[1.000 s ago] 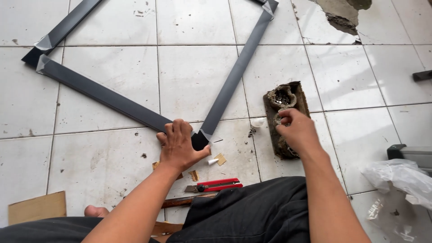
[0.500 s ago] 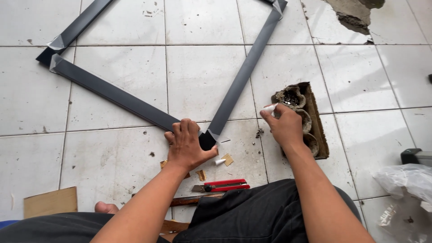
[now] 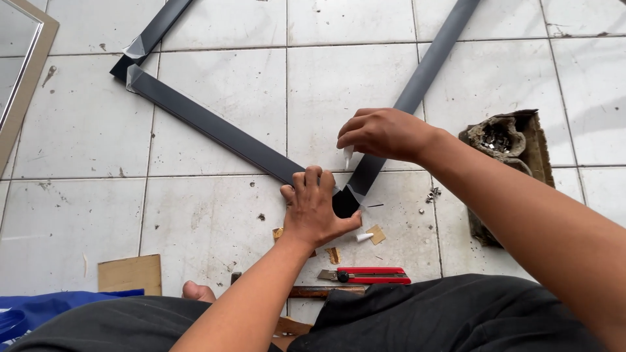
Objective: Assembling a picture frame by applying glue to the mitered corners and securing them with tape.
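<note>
While pressed flat on the floor tiles, left hand (image 3: 317,212) open over the grey frame corner (image 3: 345,199); right hand (image 3: 385,133) just above it, pinching a small white piece (image 3: 347,156). Probably stiff, light bars, best steadied beside the joint.

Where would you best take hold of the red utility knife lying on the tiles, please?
Grip the red utility knife by its long red handle, from above, fingers across its narrow width. It lies flat, the blade end pointing left, so come in from the right end, clear of the blade.
</note>
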